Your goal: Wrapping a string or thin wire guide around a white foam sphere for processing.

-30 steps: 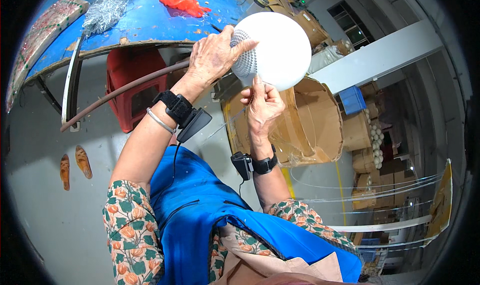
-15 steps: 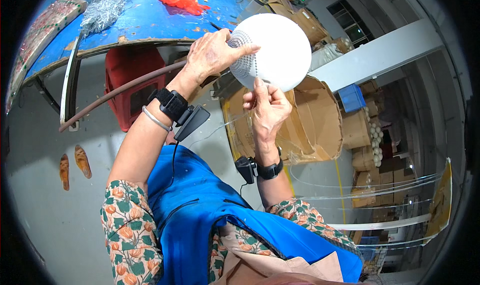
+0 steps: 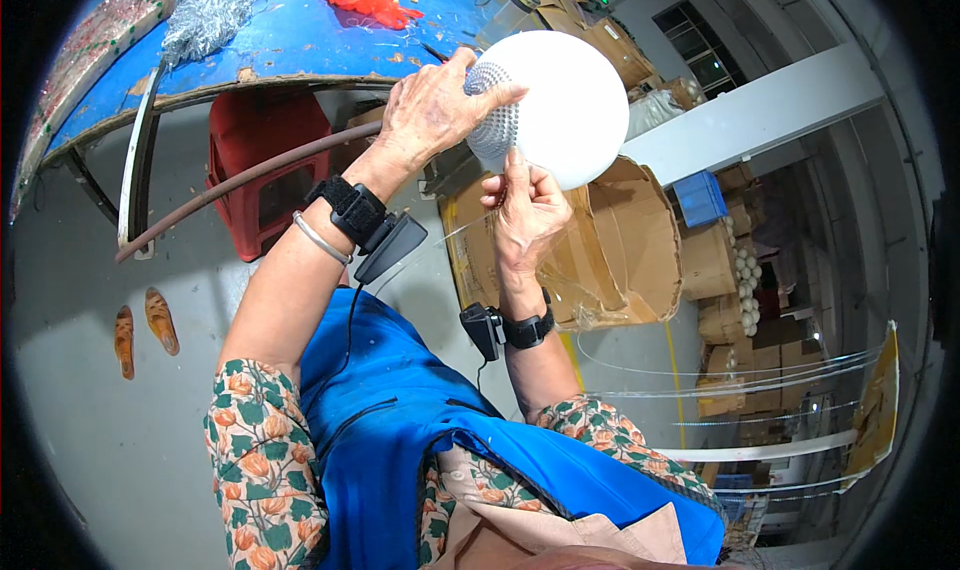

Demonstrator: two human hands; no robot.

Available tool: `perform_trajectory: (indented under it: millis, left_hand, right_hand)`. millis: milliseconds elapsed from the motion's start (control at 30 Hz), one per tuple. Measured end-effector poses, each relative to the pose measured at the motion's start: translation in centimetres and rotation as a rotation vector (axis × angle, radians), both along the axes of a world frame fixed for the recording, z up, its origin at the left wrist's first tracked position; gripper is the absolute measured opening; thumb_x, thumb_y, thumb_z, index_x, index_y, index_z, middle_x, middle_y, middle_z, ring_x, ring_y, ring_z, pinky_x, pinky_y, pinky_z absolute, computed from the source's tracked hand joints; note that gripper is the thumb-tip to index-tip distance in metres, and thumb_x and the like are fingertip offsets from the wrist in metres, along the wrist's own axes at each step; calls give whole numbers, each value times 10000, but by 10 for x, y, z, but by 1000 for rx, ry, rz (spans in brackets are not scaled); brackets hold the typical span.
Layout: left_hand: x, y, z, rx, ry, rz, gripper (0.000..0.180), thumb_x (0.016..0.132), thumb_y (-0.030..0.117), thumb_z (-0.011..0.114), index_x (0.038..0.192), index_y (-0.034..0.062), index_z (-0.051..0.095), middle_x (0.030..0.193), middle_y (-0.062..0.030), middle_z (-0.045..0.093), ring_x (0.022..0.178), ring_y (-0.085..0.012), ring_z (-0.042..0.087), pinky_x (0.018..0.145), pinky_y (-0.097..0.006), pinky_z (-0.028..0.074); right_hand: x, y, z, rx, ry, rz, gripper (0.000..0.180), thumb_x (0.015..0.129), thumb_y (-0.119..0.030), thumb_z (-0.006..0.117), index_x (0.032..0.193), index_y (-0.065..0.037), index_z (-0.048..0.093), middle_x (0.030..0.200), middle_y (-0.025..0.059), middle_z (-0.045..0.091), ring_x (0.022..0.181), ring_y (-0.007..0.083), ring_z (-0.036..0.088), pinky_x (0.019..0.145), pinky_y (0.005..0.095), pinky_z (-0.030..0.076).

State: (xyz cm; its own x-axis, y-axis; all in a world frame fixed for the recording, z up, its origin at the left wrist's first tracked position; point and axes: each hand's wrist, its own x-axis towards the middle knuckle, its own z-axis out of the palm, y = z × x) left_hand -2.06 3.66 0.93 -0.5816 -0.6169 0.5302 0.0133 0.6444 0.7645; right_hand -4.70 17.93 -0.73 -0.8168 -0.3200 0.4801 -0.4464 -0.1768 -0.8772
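A large white ball (image 3: 575, 110) is held up at the top middle, in front of the blue table's edge. Rows of small silver beads (image 3: 492, 125) cover its left side. My left hand (image 3: 428, 112) grips the ball from the left, its thumb lying across the beaded rows and its other fingers partly hidden behind. Below the ball, my right hand (image 3: 530, 215) pinches at the lower end of the outermost bead row, thumb and forefinger closed on the bead strand. A thin clear strand (image 3: 455, 238) trails down and left from near this hand.
The blue table (image 3: 290, 45) carries a silver tinsel heap (image 3: 212, 15) and a red plastic bag (image 3: 370, 3). Below it are a red stool (image 3: 265, 145) and a brown bar (image 3: 250, 178). An opened cardboard box (image 3: 630, 250) stands beyond my right hand. Strung strands (image 3: 760, 370) stretch at right.
The ball and both hands have shifted slightly right and down. My right thumb has moved a little along the ball's lower edge; both hands keep their hold.
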Motion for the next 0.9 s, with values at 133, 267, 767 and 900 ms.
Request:
perform_trajectory:
  millis: [133, 267, 767, 900]
  left_hand:
    - [2, 0, 3, -9, -44, -73, 667, 742, 651, 482, 1021, 52, 568, 684, -163, 613, 723, -310, 615, 678, -407, 474]
    - [0, -9, -10, -77, 2, -144, 718, 724, 684, 459, 888, -6, 571, 756, -216, 610, 786, -353, 599, 719, -430, 463]
    - [0, -18, -1, 77, -30, -162, 735, 649, 641, 600, 956, -27, 611, 919, -208, 610, 891, -310, 580, 802, -370, 436]
    - [-3, -11, -2, 74, -18, -81, 765, 649, 677, 564, 971, -17, 577, 853, -204, 615, 847, -309, 599, 758, -385, 455]
  right_hand:
    - [0, -1, 0, -5, 9, -11, 232, 842, -180, 595, 718, 8, 540, 549, 58, 576, 429, 54, 502, 407, 170, 409]
    - [2, -2, -1, -19, 29, -22, 231, 843, -178, 593, 716, 5, 535, 548, 60, 575, 426, 54, 501, 405, 171, 410]
    - [16, 17, 18, 26, 4, 85, 176, 821, -135, 613, 730, 8, 567, 578, 71, 583, 455, 88, 522, 432, 197, 439]
    - [8, 12, 8, -12, 8, 47, 179, 838, -127, 592, 737, 13, 548, 569, 67, 587, 444, 68, 510, 431, 185, 425]
